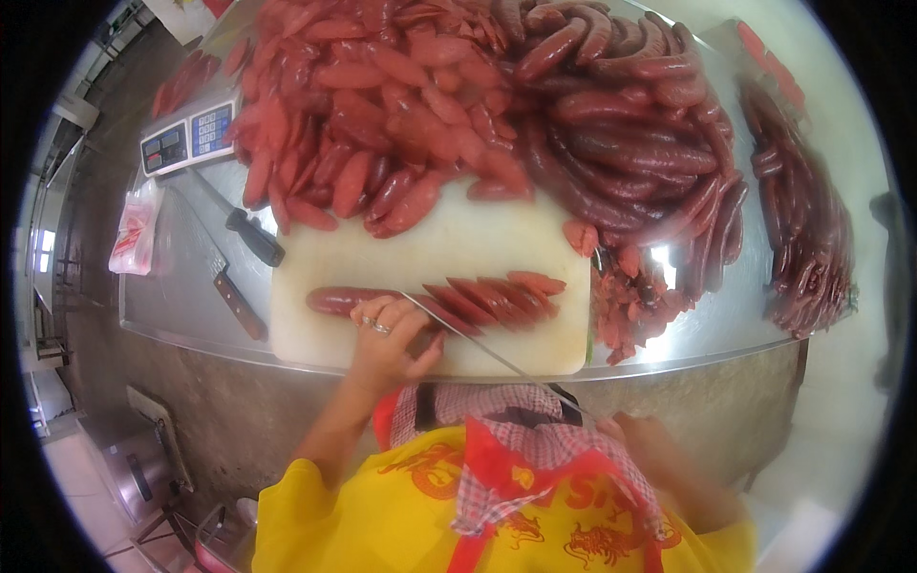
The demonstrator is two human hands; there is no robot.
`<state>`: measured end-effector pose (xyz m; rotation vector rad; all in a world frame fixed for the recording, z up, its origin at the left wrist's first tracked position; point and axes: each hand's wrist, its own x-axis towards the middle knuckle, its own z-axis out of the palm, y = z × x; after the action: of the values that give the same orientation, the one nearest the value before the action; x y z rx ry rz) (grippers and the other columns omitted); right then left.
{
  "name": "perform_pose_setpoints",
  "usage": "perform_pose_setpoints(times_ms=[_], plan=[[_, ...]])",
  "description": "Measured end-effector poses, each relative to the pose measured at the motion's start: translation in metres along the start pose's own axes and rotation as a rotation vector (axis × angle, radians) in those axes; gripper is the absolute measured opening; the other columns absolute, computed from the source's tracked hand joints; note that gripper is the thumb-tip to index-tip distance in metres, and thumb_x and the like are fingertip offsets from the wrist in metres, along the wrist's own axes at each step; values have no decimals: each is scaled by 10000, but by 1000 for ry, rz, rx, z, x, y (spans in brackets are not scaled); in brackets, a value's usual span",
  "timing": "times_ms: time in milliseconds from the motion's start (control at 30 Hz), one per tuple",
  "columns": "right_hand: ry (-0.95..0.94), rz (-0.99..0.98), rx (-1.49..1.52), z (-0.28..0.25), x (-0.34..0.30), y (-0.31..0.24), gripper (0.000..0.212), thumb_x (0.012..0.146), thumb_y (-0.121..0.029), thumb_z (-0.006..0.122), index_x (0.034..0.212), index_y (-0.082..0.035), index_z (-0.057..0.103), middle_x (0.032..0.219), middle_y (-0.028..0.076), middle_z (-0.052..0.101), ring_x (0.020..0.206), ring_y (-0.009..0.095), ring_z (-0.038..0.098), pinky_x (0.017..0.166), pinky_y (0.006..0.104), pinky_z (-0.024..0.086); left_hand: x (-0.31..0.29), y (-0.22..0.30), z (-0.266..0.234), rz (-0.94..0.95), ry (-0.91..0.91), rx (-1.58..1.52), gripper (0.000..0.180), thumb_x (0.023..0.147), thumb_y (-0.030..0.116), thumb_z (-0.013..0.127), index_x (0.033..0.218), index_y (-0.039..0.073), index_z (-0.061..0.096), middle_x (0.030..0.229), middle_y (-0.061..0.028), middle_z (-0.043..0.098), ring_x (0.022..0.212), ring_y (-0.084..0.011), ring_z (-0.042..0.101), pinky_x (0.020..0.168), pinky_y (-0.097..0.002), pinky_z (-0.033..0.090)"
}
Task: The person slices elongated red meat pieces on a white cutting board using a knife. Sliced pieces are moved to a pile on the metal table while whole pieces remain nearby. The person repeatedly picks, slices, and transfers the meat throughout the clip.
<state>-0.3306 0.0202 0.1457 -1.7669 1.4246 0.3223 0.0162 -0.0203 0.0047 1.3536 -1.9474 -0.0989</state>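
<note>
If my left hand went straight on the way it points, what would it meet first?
Likely the part-sliced sausage, which your left hand seems to touch; the knife is close beside. Past bare cutting board comes the slice pile, though depth is unclear.

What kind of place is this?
It looks like a kitchen or a meat-preparation room, though I can't be sure which. There's a big heap of dark red sausages, a pale cutting board with a partly sliced one on it, and a weighing scale.
</note>
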Motion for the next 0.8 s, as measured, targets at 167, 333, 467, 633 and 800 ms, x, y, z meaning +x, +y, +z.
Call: perform_pose_setpoints(times_ms=[167, 333, 467, 633, 800], plan=[[17, -63, 69, 14, 35, -4, 517, 1001, -452, 446, 945, 27, 633, 820, 267, 645, 739, 458, 622, 639, 516, 499, -1, 0, 3, -33, 28, -38, 319, 639, 192, 779, 916, 148, 627, 964, -29, 598, 939, -254, 531, 828, -394, 352], [174, -442, -191, 48, 145, -44, 315, 1006, -271, 443, 1102, -25, 613, 766, 217, 635, 680, 411, 638, 612, 488, 524, -2, 0, 1, -6, 25, -36, 288, 649, 181, 775, 893, 150, 626, 946, -27, 600, 928, -255, 534, 824, -394, 355], [170, -431, -158, 31, 132, -53, 304, 1002, -270, 447, 1130, -52, 615, 769, 219, 636, 682, 406, 645, 624, 474, 527, -3, -6, -9, -29, 37, 4, 290, 656, 166, 768, 903, 135, 620, 981, -42, 591, 959, -275, 523, 852, -416, 358], [39, 67, 39, 0, 17, -25, 487, 985, -453, 479, 862, -4, 621, 759, 272, 634, 736, 451, 628, 633, 499, 497, -9, -9, -17, -45, -5, 6, 327, 639, 159, 775, 918, 122, 609, 994, -59, 574, 970, -290, 517, 874, -424, 359], [8, -51, 1, -1, 9, -29, 513, 996, -436, 474, 801, 20, 605, 733, 275, 626, 721, 462, 623, 628, 501, 495, -10, -8, -16, -40, 13, -24, 340, 610, 175, 782, 882, 123, 587, 959, -65, 569, 915, -285, 532, 866, -417, 355]])
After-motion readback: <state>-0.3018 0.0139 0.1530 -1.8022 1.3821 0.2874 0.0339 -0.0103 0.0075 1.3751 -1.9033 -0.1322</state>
